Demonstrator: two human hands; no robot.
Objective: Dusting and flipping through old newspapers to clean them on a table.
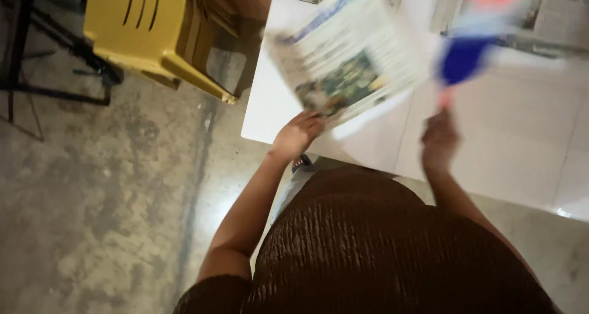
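Observation:
My left hand grips the near edge of a folded newspaper and holds it up over the white table. The paper is blurred by motion. My right hand holds the lower end of a second blurred sheet with blue, white and orange-red colour, raised above the table's middle. Both hands are at the table's near edge, about a forearm's width apart.
More newspaper pages lie at the table's far side. A yellow plastic chair stands on the stained concrete floor at the upper left, beside a black metal frame. My brown textured top fills the lower middle.

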